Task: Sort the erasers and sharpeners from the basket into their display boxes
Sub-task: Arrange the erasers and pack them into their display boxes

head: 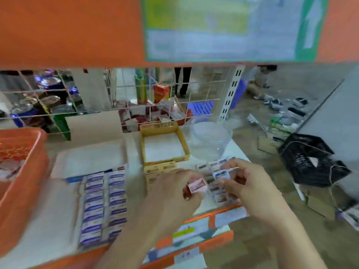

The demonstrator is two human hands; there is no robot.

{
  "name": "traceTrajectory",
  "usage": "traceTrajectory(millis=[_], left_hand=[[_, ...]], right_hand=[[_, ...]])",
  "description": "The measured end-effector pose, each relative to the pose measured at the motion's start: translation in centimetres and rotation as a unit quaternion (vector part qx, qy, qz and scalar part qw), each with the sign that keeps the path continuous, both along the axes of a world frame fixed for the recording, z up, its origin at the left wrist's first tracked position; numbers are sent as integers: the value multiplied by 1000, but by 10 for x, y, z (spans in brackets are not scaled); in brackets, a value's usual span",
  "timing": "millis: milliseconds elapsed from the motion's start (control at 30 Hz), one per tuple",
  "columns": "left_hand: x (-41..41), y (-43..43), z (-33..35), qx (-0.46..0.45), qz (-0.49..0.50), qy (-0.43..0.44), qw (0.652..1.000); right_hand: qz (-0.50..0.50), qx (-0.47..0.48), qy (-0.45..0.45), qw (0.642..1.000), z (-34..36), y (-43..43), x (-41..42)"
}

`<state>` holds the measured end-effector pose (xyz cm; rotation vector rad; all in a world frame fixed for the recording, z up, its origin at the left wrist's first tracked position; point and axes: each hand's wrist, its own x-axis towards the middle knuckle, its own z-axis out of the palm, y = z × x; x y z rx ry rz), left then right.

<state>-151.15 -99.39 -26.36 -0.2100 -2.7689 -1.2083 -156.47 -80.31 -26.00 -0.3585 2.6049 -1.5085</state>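
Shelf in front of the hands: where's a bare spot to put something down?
The yellow box is empty inside; bare white lies between the orange basket and the blue eraser rows. Crowded front right, around the left hand and right hand.

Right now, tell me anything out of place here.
The yellow display box sits empty while small packets lie loose beside it. On the floor at right, a black basket lies askew amid scattered items.

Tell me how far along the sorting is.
Done: rows of blue packs lie in a white box. In hand: the left hand pinches a pink piece, the right hand a blue piece. Left: the yellow box is empty and the orange basket holds more items.
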Motion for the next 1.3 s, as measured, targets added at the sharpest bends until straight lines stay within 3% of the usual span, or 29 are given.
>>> traceTrajectory(millis=[300,567,767,1067,1200,1300], left_hand=[[-23,61,-4,61,9,-33,998],[-35,82,-6,89,69,-74,991],[-38,90,-13,174,75,-128,974],[-42,99,-14,131,81,-105,983],[-46,109,-13,152,72,-90,982],[-46,118,-12,159,42,-81,983]], right_hand=[[-48,126,-2,991,-18,78,-35],[-20,206,9,978,-18,86,-45],[-23,229,2,973,-16,83,-49],[-38,178,48,982,-24,91,-48],[4,2,-14,1000,-18,88,-43],[44,-91,-71,992,-15,86,-41]])
